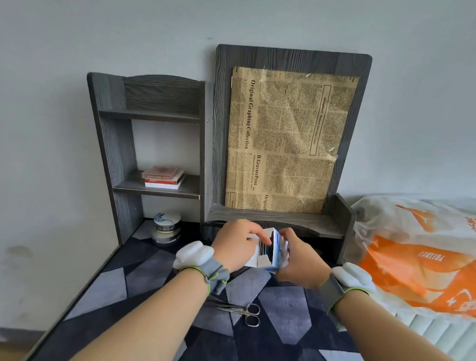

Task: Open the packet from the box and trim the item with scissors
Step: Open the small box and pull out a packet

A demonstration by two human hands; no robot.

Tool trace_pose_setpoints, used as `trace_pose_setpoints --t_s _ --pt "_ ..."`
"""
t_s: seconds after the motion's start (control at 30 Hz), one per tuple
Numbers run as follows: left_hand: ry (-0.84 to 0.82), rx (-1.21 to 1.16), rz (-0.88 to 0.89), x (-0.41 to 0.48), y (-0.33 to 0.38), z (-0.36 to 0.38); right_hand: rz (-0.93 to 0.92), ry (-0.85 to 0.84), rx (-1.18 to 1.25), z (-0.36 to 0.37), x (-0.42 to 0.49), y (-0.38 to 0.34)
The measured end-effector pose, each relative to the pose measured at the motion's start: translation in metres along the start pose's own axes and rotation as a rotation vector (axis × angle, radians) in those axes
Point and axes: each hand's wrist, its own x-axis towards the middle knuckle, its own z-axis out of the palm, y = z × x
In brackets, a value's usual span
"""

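Fingers of the left hand reach into the open top of the box, curled over its near wall; whether they pinch a packet inside cannot be told. Right hand fingers are closed around the blue-and-white side of the box, holding it tilted above the bench. Dark packet edges show inside the opening. Both wrists carry grey straps with white pads.

Scissors lie flat on the patterned bench cover, closed, handles pointing right, near the person and below the box, apart from both hands.

Behind the hands stands a grey wooden shelf unit. Its middle shelf holds a stack of books. Round tins sit stacked at its foot. A sheet of newspaper-print paper leans against the back panel. An orange-and-white plastic bag lies at the right.
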Motion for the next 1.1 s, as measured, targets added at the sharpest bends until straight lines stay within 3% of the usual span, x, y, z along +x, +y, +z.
trace_pose_setpoints --t_s 0.2,0.3,0.53,0.7,0.9,1.1 --pt "-0.202 0.634 0.221 -0.004 -0.011 0.007 -0.048 -0.072 -0.136 -0.003 0.003 -0.004" --pt "-0.236 0.753 0.233 -0.005 -0.013 0.007 -0.033 -0.117 -0.183 -0.002 0.002 -0.001" --pt "-0.237 0.604 0.229 0.0 -0.018 0.002 0.018 -0.145 -0.16 0.006 0.002 0.008" --pt "-0.105 0.415 0.217 0.007 -0.021 0.007 0.043 -0.181 -0.116 0.004 0.002 0.007" --pt "0.078 0.073 0.175 0.015 -0.01 0.007 0.094 -0.34 0.204 -0.006 -0.002 0.007" --pt "0.094 0.169 0.051 0.021 -0.007 0.008 0.079 -0.404 0.368 -0.007 -0.008 0.0"
